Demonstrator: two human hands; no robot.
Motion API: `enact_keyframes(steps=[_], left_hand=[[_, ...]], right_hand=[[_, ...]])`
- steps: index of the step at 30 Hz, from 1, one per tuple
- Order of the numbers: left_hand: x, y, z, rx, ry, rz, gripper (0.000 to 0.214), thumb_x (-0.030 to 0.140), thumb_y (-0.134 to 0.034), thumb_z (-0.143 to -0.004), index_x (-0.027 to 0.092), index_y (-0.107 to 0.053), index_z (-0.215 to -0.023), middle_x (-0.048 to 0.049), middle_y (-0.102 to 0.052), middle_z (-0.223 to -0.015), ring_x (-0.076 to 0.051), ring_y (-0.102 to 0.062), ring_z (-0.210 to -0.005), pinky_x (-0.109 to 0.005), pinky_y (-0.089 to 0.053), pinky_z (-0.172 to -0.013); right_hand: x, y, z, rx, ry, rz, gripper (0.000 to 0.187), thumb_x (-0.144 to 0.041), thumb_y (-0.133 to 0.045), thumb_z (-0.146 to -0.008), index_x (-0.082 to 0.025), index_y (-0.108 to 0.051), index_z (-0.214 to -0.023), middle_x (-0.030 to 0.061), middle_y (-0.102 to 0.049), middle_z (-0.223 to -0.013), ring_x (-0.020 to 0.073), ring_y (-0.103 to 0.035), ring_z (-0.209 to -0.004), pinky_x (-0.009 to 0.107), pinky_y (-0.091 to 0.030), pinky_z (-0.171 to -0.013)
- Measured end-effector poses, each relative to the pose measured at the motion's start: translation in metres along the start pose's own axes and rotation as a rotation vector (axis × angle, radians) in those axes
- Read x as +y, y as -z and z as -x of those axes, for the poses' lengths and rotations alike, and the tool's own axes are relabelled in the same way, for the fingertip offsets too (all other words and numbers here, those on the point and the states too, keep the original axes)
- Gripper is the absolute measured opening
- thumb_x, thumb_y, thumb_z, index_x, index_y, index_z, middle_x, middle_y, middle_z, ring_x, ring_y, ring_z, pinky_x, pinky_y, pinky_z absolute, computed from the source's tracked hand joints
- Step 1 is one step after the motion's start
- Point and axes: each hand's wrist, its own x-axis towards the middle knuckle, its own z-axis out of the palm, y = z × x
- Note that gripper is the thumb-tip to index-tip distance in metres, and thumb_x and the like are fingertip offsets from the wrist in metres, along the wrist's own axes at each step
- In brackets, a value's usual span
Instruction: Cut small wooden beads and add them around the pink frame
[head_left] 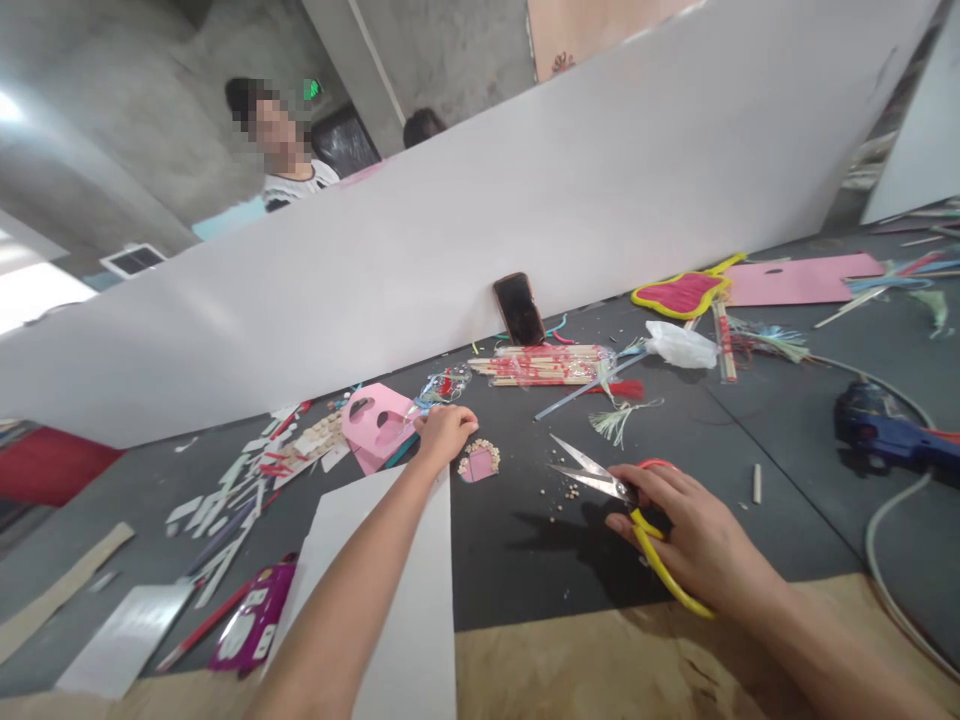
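My right hand [686, 525] grips a pair of scissors [604, 480] with yellow and red handles, its blades spread apart and pointing left over the table. Below the blade tips lie several small beige round bits [571, 492]. My left hand [448, 432] reaches forward with its fingers curled in; what they hold, if anything, is hidden. Beside it on the left is a pink sheet with cut-out holes [373, 428], with something light blue and clear near the fingertips. Just right of that wrist lies a small pink piece [480, 464] edged with an arch of beige bits.
A phone [519, 308] leans on the white partition [420, 270], behind wrapped sticks [551, 366]. A blue glue gun [881, 425] with its cable lies at right. White board [409, 600] lies under my left arm; a purple packet [255, 615] is beside it. A person [289, 185] is beyond.
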Motion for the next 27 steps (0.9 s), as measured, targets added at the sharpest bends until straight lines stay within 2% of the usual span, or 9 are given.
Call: enact_keyframes(steps=[11,14,18,20,22,25,27], left_hand=[[0.004,-0.008,-0.001,-0.002,-0.122,-0.046,0.02,0.016,-0.055,-0.078,0.025,-0.067,-0.065,-0.0031,-0.071,-0.092,-0.026,-0.046,-0.114,-0.053,-0.016,-0.1],[0.001,-0.004,0.0,0.011,-0.1,-0.012,0.018,0.015,-0.054,-0.077,0.023,-0.065,-0.065,-0.0048,-0.071,-0.091,-0.028,-0.048,-0.112,-0.053,-0.02,-0.1],[-0.011,0.016,0.007,0.071,0.012,0.079,0.021,0.02,-0.044,-0.084,0.021,-0.064,-0.078,-0.0087,-0.069,-0.096,-0.028,-0.056,-0.103,-0.048,-0.035,-0.092],[-0.016,0.03,0.018,0.074,0.021,0.15,0.019,0.025,-0.043,-0.085,0.022,-0.062,-0.086,-0.0067,-0.069,-0.102,-0.024,-0.059,-0.1,-0.038,-0.042,-0.088],[-0.017,0.042,0.037,0.042,-0.005,0.222,0.016,0.029,-0.045,-0.084,0.022,-0.06,-0.086,-0.0028,-0.069,-0.102,-0.019,-0.062,-0.097,-0.03,-0.046,-0.084],[-0.011,0.053,0.074,-0.011,-0.026,0.297,0.011,0.03,-0.05,-0.081,0.022,-0.057,-0.08,-0.0003,-0.069,-0.092,-0.018,-0.064,-0.09,-0.027,-0.049,-0.08],[-0.005,0.056,0.1,-0.081,-0.045,0.402,0.01,0.028,-0.05,-0.082,0.023,-0.057,-0.084,-0.0006,-0.067,-0.089,-0.018,-0.063,-0.089,-0.028,-0.048,-0.08]], right_hand=[[-0.001,0.002,-0.001,-0.007,-0.015,-0.015,0.033,-0.043,-0.054,-0.086,-0.02,-0.059,-0.11,0.007,-0.065,-0.09,0.019,-0.063,-0.078,0.032,-0.051,-0.072],[-0.002,0.002,-0.002,-0.008,-0.015,-0.016,0.032,-0.042,-0.054,-0.086,-0.02,-0.059,-0.109,0.0072,-0.065,-0.09,0.019,-0.063,-0.078,0.032,-0.051,-0.071],[-0.001,0.002,-0.002,-0.011,-0.006,-0.013,0.033,-0.042,-0.054,-0.086,-0.02,-0.058,-0.11,0.0074,-0.065,-0.09,0.0198,-0.063,-0.079,0.033,-0.052,-0.071],[-0.001,0.003,-0.002,-0.01,-0.014,-0.022,0.033,-0.043,-0.054,-0.086,-0.021,-0.059,-0.11,0.0074,-0.066,-0.09,0.0199,-0.063,-0.079,0.033,-0.052,-0.071],[-0.001,0.003,-0.002,-0.01,-0.02,-0.029,0.032,-0.043,-0.053,-0.086,-0.021,-0.059,-0.11,0.0071,-0.066,-0.089,0.0198,-0.063,-0.079,0.033,-0.052,-0.071],[0.0,0.002,-0.001,-0.008,-0.013,-0.021,0.033,-0.043,-0.054,-0.086,-0.021,-0.059,-0.11,0.0067,-0.066,-0.091,0.0198,-0.063,-0.081,0.032,-0.052,-0.072],[0.001,0.001,0.0,-0.009,-0.005,-0.007,0.033,-0.043,-0.055,-0.085,-0.021,-0.059,-0.11,0.0068,-0.065,-0.092,0.02,-0.063,-0.083,0.032,-0.052,-0.073]])
